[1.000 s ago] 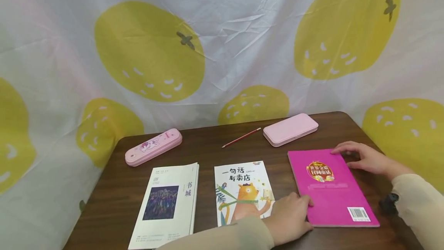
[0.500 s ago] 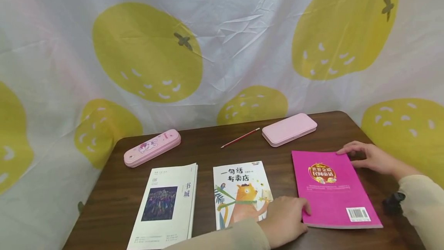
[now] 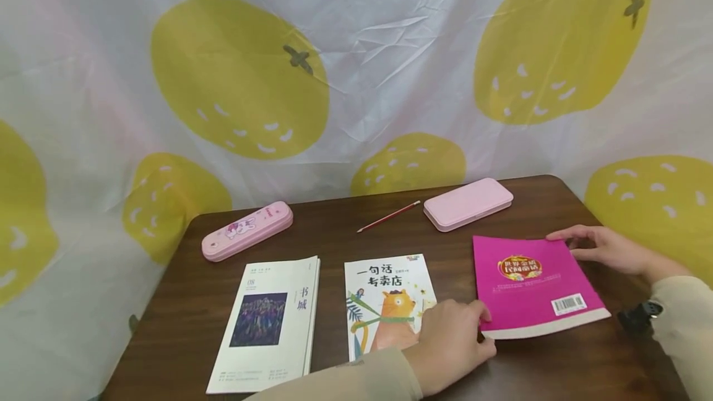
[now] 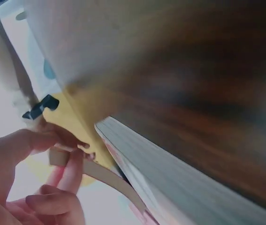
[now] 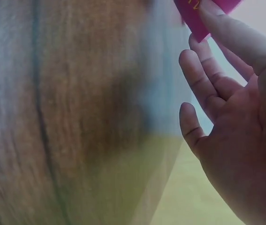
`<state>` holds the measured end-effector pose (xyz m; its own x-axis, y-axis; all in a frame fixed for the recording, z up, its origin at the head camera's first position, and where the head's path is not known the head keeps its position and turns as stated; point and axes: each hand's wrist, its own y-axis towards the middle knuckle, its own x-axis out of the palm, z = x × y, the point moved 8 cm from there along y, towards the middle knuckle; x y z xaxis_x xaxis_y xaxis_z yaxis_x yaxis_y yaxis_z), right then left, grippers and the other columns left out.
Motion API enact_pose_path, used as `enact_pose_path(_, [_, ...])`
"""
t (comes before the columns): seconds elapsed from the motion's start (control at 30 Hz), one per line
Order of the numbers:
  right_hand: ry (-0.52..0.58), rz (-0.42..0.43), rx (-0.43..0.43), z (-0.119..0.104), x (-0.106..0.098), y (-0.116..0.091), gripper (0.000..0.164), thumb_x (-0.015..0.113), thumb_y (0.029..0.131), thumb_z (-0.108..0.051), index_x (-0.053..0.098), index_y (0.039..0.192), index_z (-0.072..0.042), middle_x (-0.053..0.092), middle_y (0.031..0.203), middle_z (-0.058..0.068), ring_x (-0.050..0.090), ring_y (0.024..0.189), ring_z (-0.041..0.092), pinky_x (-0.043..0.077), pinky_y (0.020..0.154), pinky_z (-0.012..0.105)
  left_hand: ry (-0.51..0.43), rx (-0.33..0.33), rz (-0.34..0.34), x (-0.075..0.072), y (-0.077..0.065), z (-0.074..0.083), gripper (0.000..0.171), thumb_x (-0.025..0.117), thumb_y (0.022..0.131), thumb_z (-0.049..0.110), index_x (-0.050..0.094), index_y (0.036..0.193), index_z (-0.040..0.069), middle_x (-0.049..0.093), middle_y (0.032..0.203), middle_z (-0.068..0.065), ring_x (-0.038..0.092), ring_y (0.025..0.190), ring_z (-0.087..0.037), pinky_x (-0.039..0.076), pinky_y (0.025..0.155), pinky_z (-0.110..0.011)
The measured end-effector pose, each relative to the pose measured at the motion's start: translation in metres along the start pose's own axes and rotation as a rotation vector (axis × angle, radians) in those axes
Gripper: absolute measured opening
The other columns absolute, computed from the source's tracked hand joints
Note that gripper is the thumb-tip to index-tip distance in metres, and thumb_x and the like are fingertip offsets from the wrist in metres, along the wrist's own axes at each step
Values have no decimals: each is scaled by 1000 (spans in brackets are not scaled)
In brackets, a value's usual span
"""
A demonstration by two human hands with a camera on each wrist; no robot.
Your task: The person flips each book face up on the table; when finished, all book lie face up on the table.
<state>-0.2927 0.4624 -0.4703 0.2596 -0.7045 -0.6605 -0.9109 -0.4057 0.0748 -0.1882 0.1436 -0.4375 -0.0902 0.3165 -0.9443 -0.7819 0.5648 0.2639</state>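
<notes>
A magenta book (image 3: 526, 277) with a barcode on its upper cover is held at both sides on the right of the table. Its near edge bows and shows the pale page edges. My left hand (image 3: 453, 339) pinches the near left corner; in the left wrist view, the bent book edge (image 4: 109, 177) runs from the fingers. With thumb and fingers, my right hand (image 3: 607, 249) grips the far right corner. A magenta corner (image 5: 196, 23) shows there in the right wrist view. The picture book (image 3: 387, 302) with an orange cat lies beside my left hand, partly covered by it.
A white book (image 3: 262, 320) with a dark picture lies on the left of the brown table (image 3: 328, 234). Farther back are a rabbit-print pencil case (image 3: 247, 231), a red pencil (image 3: 388, 216) and a plain pink case (image 3: 468, 204). A fruit-print curtain (image 3: 379, 79) hangs behind.
The magenta book has shifted slightly right, and its near edge has risen and bowed, showing the page edges. Both hands have moved along with it; the other things lie as before.
</notes>
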Motion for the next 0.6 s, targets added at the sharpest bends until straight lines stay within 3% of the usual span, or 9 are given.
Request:
enact_pose_path(0.13, [28, 28, 8, -5, -4, -1, 36, 64, 98, 2, 61, 133, 6, 69, 118, -19, 63, 101, -4, 53, 80, 17, -69, 10, 120, -13, -2, -10, 16, 80, 80, 39, 72, 94, 35, 61, 67, 25, 42, 61, 4, 24, 49, -17])
enact_pose_path(0.37, [60, 81, -26, -19, -12, 2, 34, 60, 100, 3, 61, 134, 3, 69, 115, -12, 63, 95, 4, 54, 77, 19, -147, -8, 179, -29, 2, -26, 18, 81, 82, 43, 75, 98, 39, 66, 93, 21, 53, 78, 1, 29, 54, -13])
enact_pose_path(0.6, [216, 130, -159, -32, -22, 3, 35, 47, 100, 14, 52, 135, 7, 69, 121, -14, 65, 106, -2, 52, 83, 16, -247, 79, 362, -44, -2, -27, 20, 83, 83, 39, 71, 98, 35, 67, 88, 24, 52, 75, 6, 28, 58, -5])
